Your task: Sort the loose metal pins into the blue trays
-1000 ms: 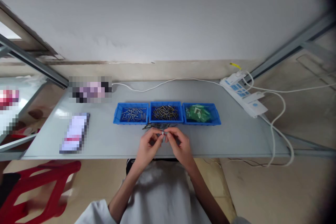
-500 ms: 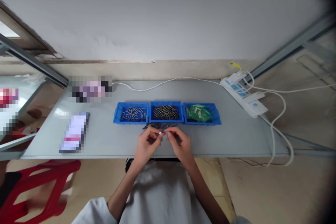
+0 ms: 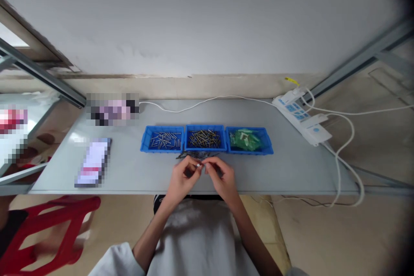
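Note:
My left hand (image 3: 183,177) pinches a small white piece (image 3: 198,165) between thumb and forefinger. Close beside it, my right hand (image 3: 223,179) is closed in a pinch, its fingertips almost meeting the left ones; what they hold is too small to make out. Just beyond my hands lies a loose pile of thin metal pieces (image 3: 187,155). Behind that stand three blue bins in a row: the left bin (image 3: 144,140) with silvery pins, the middle bin (image 3: 205,150) with darker, brassy pins, the right bin (image 3: 268,143) with a green bag and white pieces.
A blurred phone (image 3: 93,163) lies at the table's left, a pixelated object (image 3: 113,110) behind it. At the right is a white power strip (image 3: 302,118) with cables, one running along the back. A red stool (image 3: 73,233) stands below at the left.
The white piece in my left fingertips has shifted and tilted slightly. Both hands stay nearly in place, and the view has moved a little.

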Tool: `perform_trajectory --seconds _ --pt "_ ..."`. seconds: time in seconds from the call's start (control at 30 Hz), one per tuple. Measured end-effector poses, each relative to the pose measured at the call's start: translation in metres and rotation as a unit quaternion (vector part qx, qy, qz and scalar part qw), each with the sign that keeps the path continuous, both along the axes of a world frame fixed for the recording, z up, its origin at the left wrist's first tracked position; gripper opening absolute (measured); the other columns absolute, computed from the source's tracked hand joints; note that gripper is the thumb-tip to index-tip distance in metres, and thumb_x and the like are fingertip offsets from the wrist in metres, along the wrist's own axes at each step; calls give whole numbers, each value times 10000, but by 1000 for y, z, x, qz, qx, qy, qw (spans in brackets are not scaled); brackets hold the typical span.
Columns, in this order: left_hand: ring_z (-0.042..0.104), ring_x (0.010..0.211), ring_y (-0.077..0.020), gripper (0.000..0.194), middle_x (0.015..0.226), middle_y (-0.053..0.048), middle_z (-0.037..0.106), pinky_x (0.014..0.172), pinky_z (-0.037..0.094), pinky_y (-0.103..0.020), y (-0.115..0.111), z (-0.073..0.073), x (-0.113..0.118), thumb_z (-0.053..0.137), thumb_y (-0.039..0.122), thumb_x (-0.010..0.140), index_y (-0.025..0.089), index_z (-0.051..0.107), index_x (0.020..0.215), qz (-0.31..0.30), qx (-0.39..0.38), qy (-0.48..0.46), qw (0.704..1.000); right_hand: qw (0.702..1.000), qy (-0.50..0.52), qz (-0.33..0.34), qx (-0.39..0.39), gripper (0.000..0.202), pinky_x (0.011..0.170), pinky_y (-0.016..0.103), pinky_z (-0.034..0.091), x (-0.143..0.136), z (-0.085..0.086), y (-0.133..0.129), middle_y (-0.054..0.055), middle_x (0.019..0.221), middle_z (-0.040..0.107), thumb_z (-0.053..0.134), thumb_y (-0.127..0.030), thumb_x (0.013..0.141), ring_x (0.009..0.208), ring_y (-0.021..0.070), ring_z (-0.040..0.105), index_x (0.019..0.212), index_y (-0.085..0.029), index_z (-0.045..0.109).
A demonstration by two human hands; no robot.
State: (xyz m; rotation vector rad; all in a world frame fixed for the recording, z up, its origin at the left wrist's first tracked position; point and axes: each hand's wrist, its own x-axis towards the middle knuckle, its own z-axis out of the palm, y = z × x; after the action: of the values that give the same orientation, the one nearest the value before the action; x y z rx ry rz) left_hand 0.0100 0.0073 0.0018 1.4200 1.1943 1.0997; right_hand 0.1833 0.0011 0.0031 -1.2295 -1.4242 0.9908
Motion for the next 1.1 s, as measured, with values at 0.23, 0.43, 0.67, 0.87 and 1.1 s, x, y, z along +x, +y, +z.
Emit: perform_trajectory --seconds 0.23,0.43,0.67,0.87,1.1 --pt "621 605 -135 202 770 -7 718 616 487 -246 -1 -2 -1 690 394 1027 212 662 943 -6 -6 4 1000 1000 1 2 -3 211 645 283 497 -1 0 1 14 810 745 610 -378 1057 693 174 651 1008 -245 766" --pt "632 601 -129 184 835 -29 752 603 487 -242 -1 3 1 678 379 1024 211 663 952 -1 -8 6 1000 1000 1 1 -5 213 638 286 488 -1 1 1 15 824 748 604 -373 1058 683 171 641 1003 -244 763" --pt "623 625 -125 213 935 -54 771 609 492 -241 -2 6 1 705 377 1001 206 653 887 -3 0 11 1000 1000 -2 1 -7 208 654 288 490 0 -4 2 18 840 754 608 -369 1056 700 174 649 1013 -245 769" --pt "618 595 -135 183 745 -6 712 603 488 -234 -2 0 0 679 384 1030 209 683 975 -5 -6 18 1000 1000 -3 -1 -13 214 644 283 488 -1 -5 2 18 842 753 609 -374 1059 696 170 644 1012 -241 768" --pt "644 615 -145 216 748 -12 719 610 495 -245 0 -6 -1 673 417 1039 207 710 1004 -8 -8 22 1000 1000 -3 -12 -13 242 632 288 495 -1 -2 2 26 843 754 604 -410 1055 691 175 644 1010 -242 772"
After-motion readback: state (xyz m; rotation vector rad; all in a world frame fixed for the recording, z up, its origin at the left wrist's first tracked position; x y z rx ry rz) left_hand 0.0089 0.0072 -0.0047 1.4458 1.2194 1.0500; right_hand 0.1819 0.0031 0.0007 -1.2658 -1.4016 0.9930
